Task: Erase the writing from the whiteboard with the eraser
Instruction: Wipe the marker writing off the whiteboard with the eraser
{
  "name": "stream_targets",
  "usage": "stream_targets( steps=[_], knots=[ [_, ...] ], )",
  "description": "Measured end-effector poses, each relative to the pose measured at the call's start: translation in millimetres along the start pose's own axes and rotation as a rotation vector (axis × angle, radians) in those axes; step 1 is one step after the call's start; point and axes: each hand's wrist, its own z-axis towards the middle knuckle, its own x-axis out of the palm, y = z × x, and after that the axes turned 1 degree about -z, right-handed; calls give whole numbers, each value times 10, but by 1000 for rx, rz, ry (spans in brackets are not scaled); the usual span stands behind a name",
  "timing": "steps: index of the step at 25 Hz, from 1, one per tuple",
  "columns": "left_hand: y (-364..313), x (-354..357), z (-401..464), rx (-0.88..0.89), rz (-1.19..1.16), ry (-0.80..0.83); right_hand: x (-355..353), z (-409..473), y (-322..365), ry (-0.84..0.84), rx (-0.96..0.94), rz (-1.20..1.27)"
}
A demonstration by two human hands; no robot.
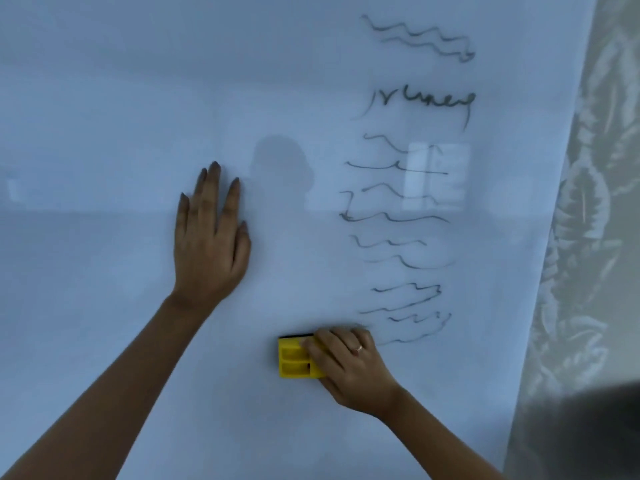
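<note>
A large whiteboard (104,98) fills most of the head view. Dark scribbled writing (408,202) runs in several rows down its right part, from near the top to low on the board. My right hand (349,365) grips a yellow eraser (294,358) with a black pad, pressed flat on the board just left of the lowest scribble. My left hand (211,237) lies flat on the board with its fingers spread, well left of the writing and above the eraser.
The board's right edge (554,237) runs slanted down the frame, with a pale leaf-patterned curtain (595,202) beyond it. A dark blurred shape (595,431) sits at the bottom right. A window reflection (436,178) glares over the middle rows of writing.
</note>
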Motion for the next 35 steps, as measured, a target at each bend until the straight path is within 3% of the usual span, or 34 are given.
stream_targets(
  steps=[4,9,11,14,20,23,26,29,31,35],
  knots=[
    [-343,147,-236,-64,6,27,-190,-192,-617,-31,91,-29],
    [-339,224,-362,-79,28,53,-395,401,-979,-232,480,-83],
    [-529,335,-430,-106,93,21,-360,461,-1026,-241,450,-33],
    [-454,304,-418,-101,124,12,-170,501,-516,-207,262,14],
    [-439,310,-388,-89,125,4,35,-429,-107,-43,-87,51],
    [-442,306,-385,-93,128,11,-96,-400,-551,-82,-55,22],
    [-441,301,-388,-97,132,14,-300,54,-1086,-184,183,-57],
    [-451,302,-385,-98,125,19,-385,392,-1205,-288,410,-59],
    [-452,303,-387,-99,123,18,-294,368,-1013,-277,366,-37],
    [-440,300,-387,-90,135,7,1,-231,-423,-162,71,39]
  ],
)
